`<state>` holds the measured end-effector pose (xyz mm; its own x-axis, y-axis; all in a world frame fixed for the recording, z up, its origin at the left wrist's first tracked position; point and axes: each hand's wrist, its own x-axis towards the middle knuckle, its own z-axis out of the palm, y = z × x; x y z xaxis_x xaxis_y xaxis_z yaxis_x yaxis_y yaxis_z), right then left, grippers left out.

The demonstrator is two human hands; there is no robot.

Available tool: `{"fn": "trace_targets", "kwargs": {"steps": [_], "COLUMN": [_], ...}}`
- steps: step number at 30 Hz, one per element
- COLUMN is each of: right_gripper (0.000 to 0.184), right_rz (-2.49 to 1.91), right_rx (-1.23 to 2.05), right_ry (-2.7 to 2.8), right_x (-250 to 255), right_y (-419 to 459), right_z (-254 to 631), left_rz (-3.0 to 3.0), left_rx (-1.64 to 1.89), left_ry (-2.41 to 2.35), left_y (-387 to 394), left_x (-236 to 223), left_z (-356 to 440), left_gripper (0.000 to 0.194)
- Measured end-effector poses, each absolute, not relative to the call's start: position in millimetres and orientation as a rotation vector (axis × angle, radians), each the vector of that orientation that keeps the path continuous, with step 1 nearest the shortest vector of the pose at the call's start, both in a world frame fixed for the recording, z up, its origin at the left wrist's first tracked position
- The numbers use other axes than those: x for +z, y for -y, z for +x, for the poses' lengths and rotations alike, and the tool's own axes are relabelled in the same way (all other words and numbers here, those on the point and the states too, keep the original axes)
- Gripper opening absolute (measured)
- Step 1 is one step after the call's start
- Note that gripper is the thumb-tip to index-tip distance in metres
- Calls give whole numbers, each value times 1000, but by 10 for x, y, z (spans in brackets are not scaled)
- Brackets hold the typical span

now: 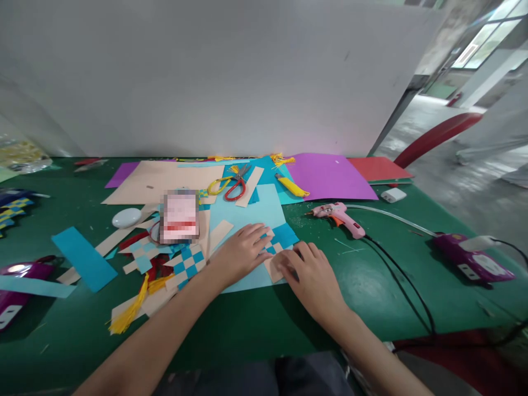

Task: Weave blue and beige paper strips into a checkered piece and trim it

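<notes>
A small woven paper piece (284,236) of blue and peach strips lies on a light blue sheet (247,217). My left hand (245,247) rests flat over its left side, fingers stretched out and partly covering the checks. At its lower right, my right hand (311,278) has bent fingers, with thumb and forefinger closed on the peach ends of the woven piece. A loose peach strip (221,234) lies just beyond my left wrist. Left of my forearm is another checked woven piece (188,265) among paper scraps and a yellow tassel (131,308).
Scissors (236,190) and a yellow utility knife (292,185) lie beyond my hands. A pink glue gun (340,216) sits to the right, its cord trailing near a purple power strip (470,258). A purple sheet (330,176) lies by the upright white panel (231,77).
</notes>
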<state>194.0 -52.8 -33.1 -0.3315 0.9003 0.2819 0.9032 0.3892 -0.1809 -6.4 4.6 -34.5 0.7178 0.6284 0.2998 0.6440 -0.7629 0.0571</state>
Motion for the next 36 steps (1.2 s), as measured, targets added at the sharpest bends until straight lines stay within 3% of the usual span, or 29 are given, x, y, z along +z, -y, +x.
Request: {"fn": "trace_targets", "kwargs": {"steps": [8, 12, 18, 24, 36], "right_gripper": [10, 16, 24, 17, 26], "right_rz": [-1565, -1511, -1746, -1466, -1319], "right_rx": [14, 58, -306, -232, -120], "right_ry": [2350, 2303, 2115, 2365, 2565], "right_x": [-299, -230, -115, -87, -195], "right_y": [530, 378, -5, -39, -17], "right_z": [1942, 2156, 2777, 2734, 2376], "left_rz": [-2815, -2754, -2687, -2586, -2452], "left_rx": [-377, -272, -153, -237, -411], "left_ry": [937, 985, 1078, 1057, 967], "left_y": [-49, -76, -151, -203, -187], "left_x": [-289, -209, -80, -188, -240], "left_z": [-21, 96, 333, 405, 421], "left_gripper": [25, 27, 21, 31, 24]}}
